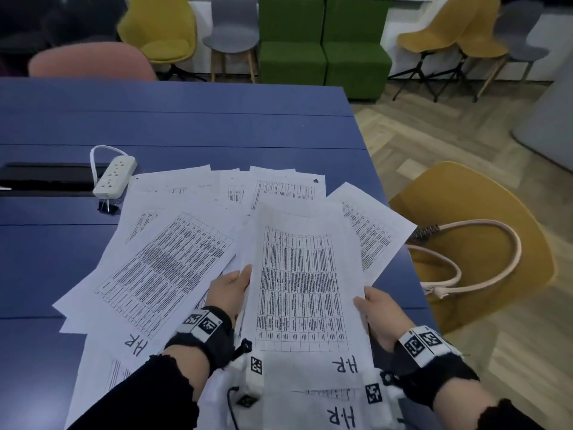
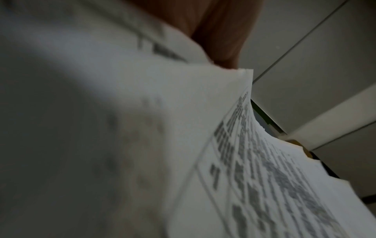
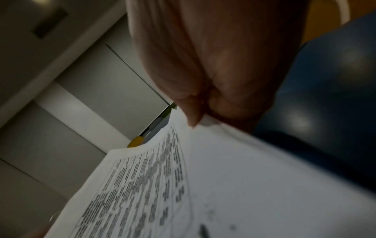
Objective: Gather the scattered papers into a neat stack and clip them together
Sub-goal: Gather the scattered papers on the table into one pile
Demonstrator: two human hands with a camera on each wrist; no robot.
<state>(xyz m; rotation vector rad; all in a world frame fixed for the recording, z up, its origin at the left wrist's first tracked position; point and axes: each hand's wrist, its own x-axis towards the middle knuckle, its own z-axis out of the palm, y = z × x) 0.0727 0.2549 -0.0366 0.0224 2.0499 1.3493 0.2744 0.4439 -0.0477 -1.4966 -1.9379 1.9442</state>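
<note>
Far left on the blue counter [image 1: 217, 125], at about ten o'clock from the spread: a white power strip [image 1: 115, 174] and, just beside its near end, a black binder clip [image 1: 108, 207], untouched, not yet needed. Across the middle, loose papers [image 1: 161, 262] fanned and overlapping, corners pointing every way, none squared. At centre, raised off the pile, one printed sheet [image 1: 302, 287], pinched along its left edge by the left hand [image 1: 231, 288], thumb on top, and along its right edge by the right hand [image 1: 376, 315], fingers curled beneath. Probably very light, thin and floppy: sagging in the middle, slippery sheet on sheet, easily creased, so best taken at opposite long edges and tapped square before clipping. From the head view alone: the whole spread, the clip's place, a yellow chair [image 1: 483, 243] with a bag at three o'clock. From the right wrist view alone: the thumb tip pressed onto the sheet's margin. From the left wrist view: mostly blurred paper, a finger behind the sheet's edge, little else.
</note>
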